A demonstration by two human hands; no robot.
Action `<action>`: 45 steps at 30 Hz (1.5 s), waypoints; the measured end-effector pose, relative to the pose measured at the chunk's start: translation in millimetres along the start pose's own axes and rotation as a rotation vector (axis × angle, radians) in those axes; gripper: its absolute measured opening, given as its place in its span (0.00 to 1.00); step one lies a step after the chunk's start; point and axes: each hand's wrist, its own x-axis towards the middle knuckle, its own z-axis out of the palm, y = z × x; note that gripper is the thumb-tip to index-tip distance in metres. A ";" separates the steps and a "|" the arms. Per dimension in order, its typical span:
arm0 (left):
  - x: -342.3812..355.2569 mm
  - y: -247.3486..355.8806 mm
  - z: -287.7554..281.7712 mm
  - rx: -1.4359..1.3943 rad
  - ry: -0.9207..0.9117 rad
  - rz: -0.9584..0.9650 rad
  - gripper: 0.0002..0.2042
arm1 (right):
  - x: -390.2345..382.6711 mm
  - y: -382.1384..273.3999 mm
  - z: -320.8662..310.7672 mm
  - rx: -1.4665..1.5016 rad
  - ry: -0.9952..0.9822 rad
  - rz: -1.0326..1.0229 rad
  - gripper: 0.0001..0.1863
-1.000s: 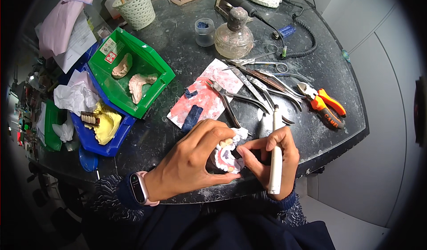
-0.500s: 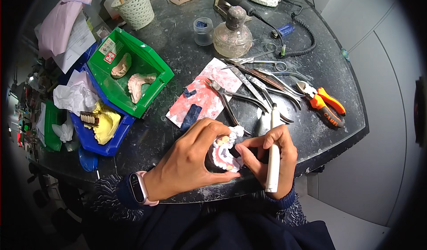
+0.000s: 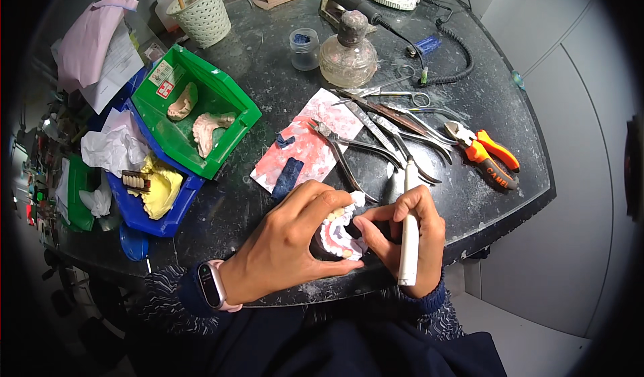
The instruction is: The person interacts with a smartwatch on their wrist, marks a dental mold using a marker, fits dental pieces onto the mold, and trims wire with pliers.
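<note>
Near the table's front edge, my left hand (image 3: 285, 235) is closed round a white plaster dental model (image 3: 333, 235) with pink and yellowish patches along its arch. My right hand (image 3: 426, 239) grips a white pen-shaped tool (image 3: 409, 243) that stands nearly upright, its thin tip pointing away from me. The right thumb is at the model's right side; whether it touches cannot be made out. Beyond the model lies a pink-smeared white card (image 3: 305, 145) bearing a dark blue strip (image 3: 288, 178) and a smaller blue scrap.
Pliers (image 3: 359, 147), scissors (image 3: 402, 97) and orange-handled cutters (image 3: 493, 159) lie beyond my right hand. Farther off stand a glass spirit burner (image 3: 349, 58) and a small tub (image 3: 304, 51). A green bin (image 3: 231, 135) with plaster casts rests on a blue bin (image 3: 157, 226) at left.
Very little differs. The white tool and my right hand have shifted slightly left, while my left hand keeps its hold on the dental model.
</note>
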 end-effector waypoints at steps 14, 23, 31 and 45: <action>-0.9 0.4 2.7 0.014 0.031 -0.004 0.31 | -4.0 -9.9 -3.4 0.065 0.061 0.101 0.22; -2.3 1.9 3.2 0.012 0.033 -0.028 0.31 | 1.0 -5.4 0.7 -0.012 -0.006 -0.019 0.24; -1.5 2.9 3.5 0.037 0.016 -0.025 0.31 | 3.4 2.3 -0.5 -0.108 -0.012 -0.077 0.23; -0.9 1.9 4.3 0.029 0.000 -0.021 0.32 | 6.2 -0.3 1.1 0.012 0.006 -0.037 0.21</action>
